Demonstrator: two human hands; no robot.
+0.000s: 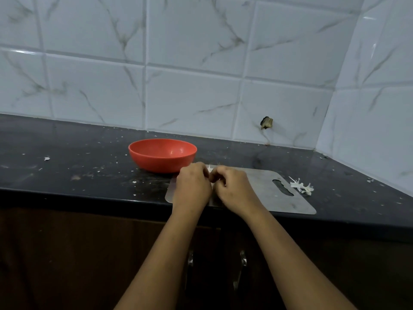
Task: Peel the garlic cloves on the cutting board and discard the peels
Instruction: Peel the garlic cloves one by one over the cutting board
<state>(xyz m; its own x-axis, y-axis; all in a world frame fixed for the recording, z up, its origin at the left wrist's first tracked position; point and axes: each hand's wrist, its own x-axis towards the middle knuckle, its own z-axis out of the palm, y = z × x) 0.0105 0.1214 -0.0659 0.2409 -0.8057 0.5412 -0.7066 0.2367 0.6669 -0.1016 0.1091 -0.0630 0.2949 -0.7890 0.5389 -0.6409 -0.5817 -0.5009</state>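
1. A person's left hand (192,184) and right hand (232,186) meet over the cutting board (263,189), which lies at the front edge of the tabletop (67,153).
2. Both hands have their fingers curled, with the tips brought together on a garlic clove (210,169). Only a white papery tip of it shows between them, above the far left part of the board. The grip looks like a two-handed pinch to strip the skin.
3. The bare right half of the grey board, with its handle slot, shows no other cloves. Whatever lies under the hands is hidden.
4. A small heap of white peels (301,186) sits on the tabletop just beside the board's right end. This suggests some peeling is done and that discarding the peels is left to do.
5. A red bowl (162,153) stands just behind the board's far left corner. No cloves or peels show on the visible part of its inner wall.
6. Pale flecks dot the dark tabletop, and one scrap (47,158) lies well apart towards the left edge.
7. Judged from this, the job is midway, with one clove in hand, the count of finished cloves unknown and the cleanup not begun.
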